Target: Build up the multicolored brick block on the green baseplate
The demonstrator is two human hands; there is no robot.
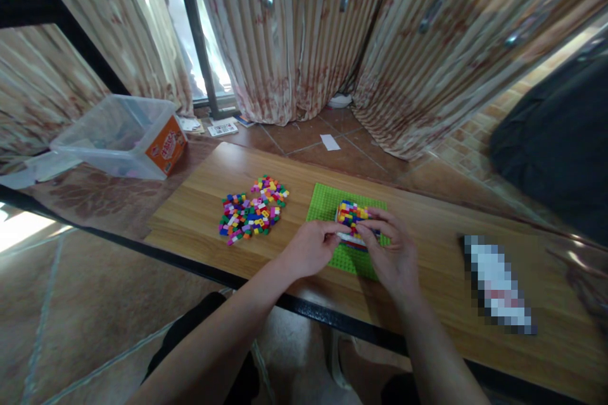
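A small structure of multicoloured toy building bricks (349,210) stands on a green studded baseplate (323,199). It shows yellow, blue and red bricks on top and a white layer low on its near side. My left hand (314,245) is closed at its near left edge, the index finger reaching along the white layer. From the right, my right hand (394,250) bends around the structure, thumb in front and fingers on the far side. Both hands partly cover the bricks, so any single brick between the fingertips is hidden.
On the wooden table (190,202), a pile of loose coloured bricks (251,212) lies to the left. A blurred-out flat object (498,285) rests at the right. Beyond the left end stands a clear plastic bin (114,139) with an orange label. Curtains (294,38) hang behind.
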